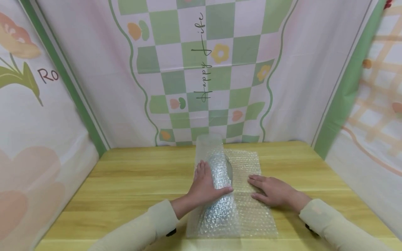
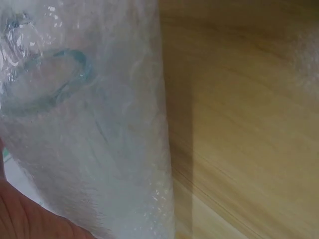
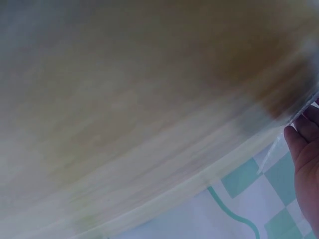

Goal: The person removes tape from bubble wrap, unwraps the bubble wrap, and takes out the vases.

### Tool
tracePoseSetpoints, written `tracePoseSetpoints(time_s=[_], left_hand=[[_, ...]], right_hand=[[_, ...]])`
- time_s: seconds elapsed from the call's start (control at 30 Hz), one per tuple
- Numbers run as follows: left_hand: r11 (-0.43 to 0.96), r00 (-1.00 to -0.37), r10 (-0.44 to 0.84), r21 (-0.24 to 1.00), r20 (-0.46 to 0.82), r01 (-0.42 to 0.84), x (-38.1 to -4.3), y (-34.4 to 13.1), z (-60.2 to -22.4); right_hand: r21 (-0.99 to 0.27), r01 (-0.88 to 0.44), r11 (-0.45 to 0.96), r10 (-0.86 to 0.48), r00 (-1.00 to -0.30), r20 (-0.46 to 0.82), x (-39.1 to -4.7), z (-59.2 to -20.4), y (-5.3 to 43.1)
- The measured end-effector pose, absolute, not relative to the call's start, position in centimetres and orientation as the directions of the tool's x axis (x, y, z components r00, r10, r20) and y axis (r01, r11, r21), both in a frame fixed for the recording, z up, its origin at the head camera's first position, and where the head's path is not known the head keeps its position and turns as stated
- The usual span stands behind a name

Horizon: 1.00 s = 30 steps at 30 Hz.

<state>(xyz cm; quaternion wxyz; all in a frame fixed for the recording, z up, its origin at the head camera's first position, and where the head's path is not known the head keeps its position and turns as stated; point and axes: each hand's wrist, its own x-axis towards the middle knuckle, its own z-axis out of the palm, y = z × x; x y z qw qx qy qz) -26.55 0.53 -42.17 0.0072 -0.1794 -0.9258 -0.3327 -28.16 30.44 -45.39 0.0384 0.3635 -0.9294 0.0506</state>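
A clear glass vessel (image 1: 230, 170) lies on its side under a folded-over layer of bubble wrap (image 1: 220, 212). Through the plastic, its round, bluish rim (image 2: 47, 79) shows in the left wrist view; most of the vessel is hidden. My left hand (image 1: 202, 186) rests spread over the covered vessel, fingers straight along its left side and thumb stretched across the top. On the right, my right hand (image 1: 274, 191) lies with extended fingers on the flat part of the sheet, near its right edge. The right wrist view shows its fingertips (image 3: 294, 137) at the plastic.
A wood-grain table (image 1: 141, 174) carries the sheet, whose far end reaches the table's back edge. Behind hangs a green-and-white checked cloth (image 1: 220, 76) with printed lettering. Printed cloths also hang at the left (image 1: 37, 139) and right (image 1: 373, 132).
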Motion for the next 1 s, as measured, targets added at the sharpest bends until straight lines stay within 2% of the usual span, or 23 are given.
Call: tracePoseSetpoints(time_s=[0.37, 1.0], left_hand=[[0.722, -0.929, 0.337, 0.590, 0.156, 0.361, -26.8, 0.5, -42.5], [0.599, -0.915, 0.356, 0.706, 0.188, 0.378, -26.7, -1.4, -42.1]], right_hand=[[-0.080, -0.675, 0.733, -0.668, -0.737, 0.099, -28.2, -45.3, 30.4], [-0.083, -0.682, 0.727, -0.673, -0.731, 0.112, -28.3, -45.5, 30.5]])
